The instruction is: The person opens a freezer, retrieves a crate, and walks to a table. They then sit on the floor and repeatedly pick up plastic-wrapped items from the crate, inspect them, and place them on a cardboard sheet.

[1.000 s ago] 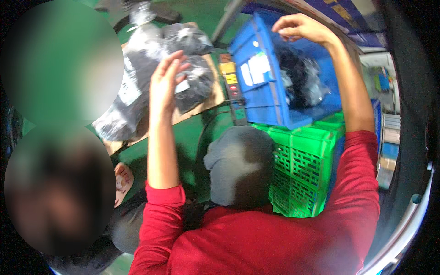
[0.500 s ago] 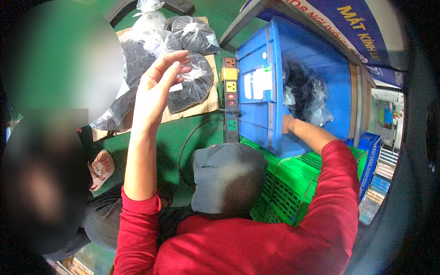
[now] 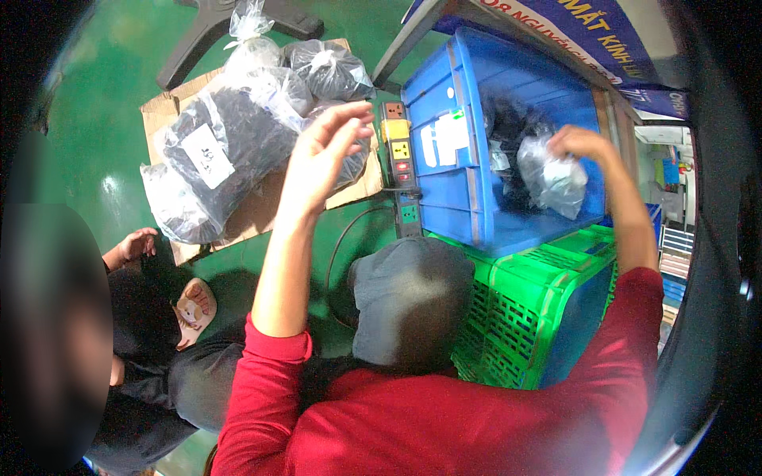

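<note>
My right hand (image 3: pixel 582 144) is inside a blue plastic bin (image 3: pixel 440 190) lying with its open side to the right. Its fingers are closed on the upper end of a clear plastic bag (image 3: pixel 559 182) with pale contents. Behind that bag are more clear bags with dark contents (image 3: pixel 508 131). My left hand (image 3: pixel 327 155) is raised with nothing in it, fingers stretched out and thumb apart. It is nearest to the tied clear bags of dark items (image 3: pixel 238 131) on a cardboard sheet (image 3: pixel 274 190); one bag carries a white paper label (image 3: pixel 208 156).
A green plastic crate (image 3: pixel 508 317) sits below the bin, close to my knee (image 3: pixel 413 301). Between bin and cardboard stands a power strip (image 3: pixel 401 151) with a black cable. Another person's hand (image 3: pixel 139 244) and sandalled foot (image 3: pixel 195 309) are at the left. A metal frame (image 3: pixel 413 40) stands behind.
My right hand has risen from the bin's lower edge to the clear bag, which has come forward. My left hand has shifted right in the picture, still raised. The other person's hand has come into sight.
</note>
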A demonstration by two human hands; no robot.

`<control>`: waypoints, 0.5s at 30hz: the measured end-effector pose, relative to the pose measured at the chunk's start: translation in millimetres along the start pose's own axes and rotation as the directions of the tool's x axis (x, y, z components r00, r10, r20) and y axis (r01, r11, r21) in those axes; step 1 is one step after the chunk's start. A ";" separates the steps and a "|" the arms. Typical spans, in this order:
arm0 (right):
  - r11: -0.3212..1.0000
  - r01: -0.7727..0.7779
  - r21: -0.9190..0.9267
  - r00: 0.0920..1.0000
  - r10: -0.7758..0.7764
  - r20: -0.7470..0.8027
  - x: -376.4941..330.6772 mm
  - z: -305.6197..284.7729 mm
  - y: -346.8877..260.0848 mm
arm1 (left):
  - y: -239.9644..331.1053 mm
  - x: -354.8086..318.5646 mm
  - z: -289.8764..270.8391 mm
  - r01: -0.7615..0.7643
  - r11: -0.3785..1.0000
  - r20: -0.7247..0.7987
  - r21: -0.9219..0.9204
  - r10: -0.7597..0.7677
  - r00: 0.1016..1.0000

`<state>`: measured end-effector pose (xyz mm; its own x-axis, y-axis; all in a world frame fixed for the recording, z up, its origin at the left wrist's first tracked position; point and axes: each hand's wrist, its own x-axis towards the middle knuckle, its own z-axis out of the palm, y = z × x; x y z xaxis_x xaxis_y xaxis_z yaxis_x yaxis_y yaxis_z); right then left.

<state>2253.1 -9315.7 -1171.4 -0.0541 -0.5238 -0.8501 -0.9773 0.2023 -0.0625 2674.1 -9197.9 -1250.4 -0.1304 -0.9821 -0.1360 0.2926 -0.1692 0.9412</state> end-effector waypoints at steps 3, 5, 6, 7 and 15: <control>0.910 0.308 0.278 0.948 -0.268 -0.172 -78.1 -36.1 -26.3 | 0.1 1.0 23.3 -0.037 0.997 0.142 -0.063 0.045 0.989; 0.815 0.463 0.349 0.885 -0.404 -0.231 -102.8 -42.1 -63.1 | -5.4 1.0 27.5 -0.047 0.998 0.260 -0.053 0.059 0.964; 0.774 0.534 0.341 0.845 -0.483 -0.227 -104.7 -45.5 -75.8 | -2.9 -1.0 31.8 -0.043 0.998 0.303 -0.041 0.054 0.952; 0.740 0.603 0.299 0.788 -0.493 -0.369 -107.8 -39.1 -86.7 | -0.3 -5.1 36.0 -0.064 0.997 0.304 -0.032 0.071 0.950; 0.567 0.623 0.538 0.728 -0.673 -0.133 -109.0 26.3 -231.3 | 36.2 -31.1 17.3 0.028 0.886 0.274 -0.464 0.113 0.955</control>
<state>2490.5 -9283.7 -1078.0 0.5912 -0.6274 -0.5068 -0.4778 0.2338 -0.8468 2672.3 -9172.0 -1206.7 -0.3511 -0.9343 0.0615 0.6947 -0.2159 0.6862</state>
